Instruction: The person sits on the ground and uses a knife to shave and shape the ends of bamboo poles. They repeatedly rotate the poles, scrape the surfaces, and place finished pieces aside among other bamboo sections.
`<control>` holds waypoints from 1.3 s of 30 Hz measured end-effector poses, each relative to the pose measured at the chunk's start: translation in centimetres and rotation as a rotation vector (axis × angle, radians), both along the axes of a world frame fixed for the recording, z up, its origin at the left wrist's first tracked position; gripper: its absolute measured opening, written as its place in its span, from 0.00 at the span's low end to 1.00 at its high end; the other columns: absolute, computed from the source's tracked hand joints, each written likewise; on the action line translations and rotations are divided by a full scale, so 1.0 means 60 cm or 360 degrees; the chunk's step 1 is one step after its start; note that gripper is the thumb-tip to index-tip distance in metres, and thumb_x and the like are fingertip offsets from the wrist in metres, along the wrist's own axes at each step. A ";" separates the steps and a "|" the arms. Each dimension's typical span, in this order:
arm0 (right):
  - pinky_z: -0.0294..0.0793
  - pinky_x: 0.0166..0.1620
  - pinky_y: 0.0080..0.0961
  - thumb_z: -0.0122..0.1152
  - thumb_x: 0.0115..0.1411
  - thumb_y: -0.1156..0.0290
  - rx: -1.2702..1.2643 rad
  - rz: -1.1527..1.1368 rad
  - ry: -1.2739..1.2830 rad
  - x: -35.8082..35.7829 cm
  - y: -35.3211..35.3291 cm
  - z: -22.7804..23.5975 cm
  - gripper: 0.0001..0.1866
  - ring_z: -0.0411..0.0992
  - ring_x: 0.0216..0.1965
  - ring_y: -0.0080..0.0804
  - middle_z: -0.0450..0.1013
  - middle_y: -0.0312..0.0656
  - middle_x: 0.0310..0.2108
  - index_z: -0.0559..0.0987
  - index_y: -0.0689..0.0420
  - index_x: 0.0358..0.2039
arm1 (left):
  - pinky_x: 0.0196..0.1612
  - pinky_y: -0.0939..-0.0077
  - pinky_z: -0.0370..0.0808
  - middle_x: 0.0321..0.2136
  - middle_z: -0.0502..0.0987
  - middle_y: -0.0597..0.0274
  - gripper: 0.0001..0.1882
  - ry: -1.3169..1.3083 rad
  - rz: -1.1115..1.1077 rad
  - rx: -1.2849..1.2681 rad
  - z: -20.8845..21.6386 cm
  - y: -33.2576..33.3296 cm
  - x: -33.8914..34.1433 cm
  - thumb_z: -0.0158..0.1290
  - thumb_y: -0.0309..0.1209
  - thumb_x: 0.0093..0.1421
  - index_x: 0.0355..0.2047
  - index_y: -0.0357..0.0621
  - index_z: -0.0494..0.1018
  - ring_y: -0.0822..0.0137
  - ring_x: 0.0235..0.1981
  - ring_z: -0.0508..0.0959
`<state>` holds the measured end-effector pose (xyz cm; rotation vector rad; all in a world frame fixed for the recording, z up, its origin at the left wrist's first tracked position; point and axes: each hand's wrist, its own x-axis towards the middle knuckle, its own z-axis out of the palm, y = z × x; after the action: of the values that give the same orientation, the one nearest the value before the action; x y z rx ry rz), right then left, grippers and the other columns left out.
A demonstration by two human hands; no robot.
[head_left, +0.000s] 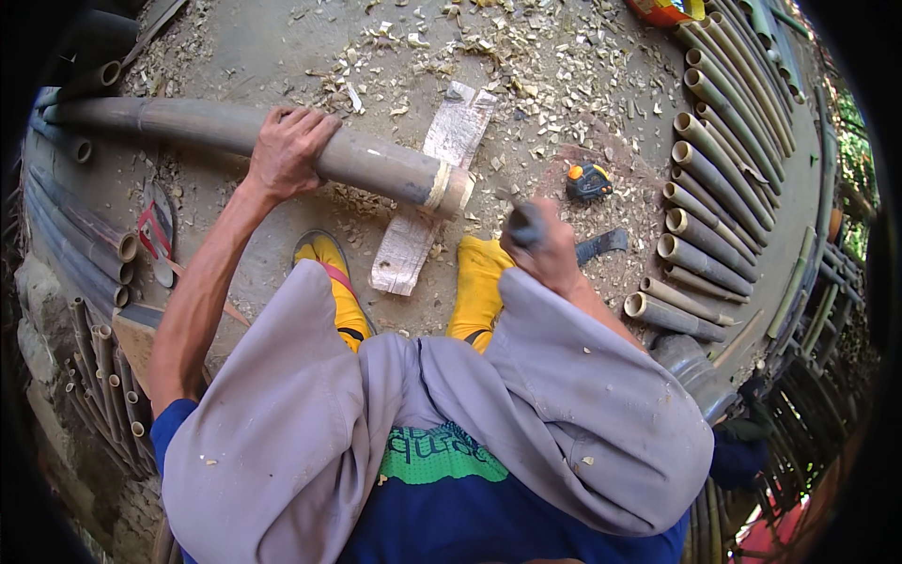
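My left hand (291,150) is wrapped over a thick bamboo pole (376,167) that runs in from the far left. Close to its right end a pale ring (439,184) is cut around the pole. That end lies across a whitish, chipped wooden board (402,256). To the right of the pole's end, my right hand (552,246) is closed around a dark, round-ended tool handle (526,227); a small pointed part shows beyond it, but the tool's kind is unclear. Just past this hand lies a dark, curved-ended object (603,246).
An orange-and-black tape measure (589,181) lies among wood chips (554,75). Cut bamboo lengths (705,235) line the right side; more bamboo (89,240) lies at left beside a sandal (155,230). My yellow-covered feet (479,287) flank the board.
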<state>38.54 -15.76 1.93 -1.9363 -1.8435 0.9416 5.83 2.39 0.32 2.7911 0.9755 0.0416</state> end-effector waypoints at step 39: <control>0.75 0.32 0.40 0.66 0.45 0.70 -0.0412 0.0064 0.0287 0.040 0.027 0.007 0.23 0.75 0.28 0.55 0.75 0.55 0.27 0.67 0.62 0.41 | 0.53 0.60 0.64 0.42 0.75 0.63 0.40 -0.0190 0.0137 0.0271 -0.026 -0.024 0.000 0.68 0.31 0.23 0.44 0.50 0.70 0.63 0.46 0.74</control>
<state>40.96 -14.15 2.36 -1.8867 -1.7353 1.3790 5.83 0.97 -1.24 2.8561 1.1093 0.3131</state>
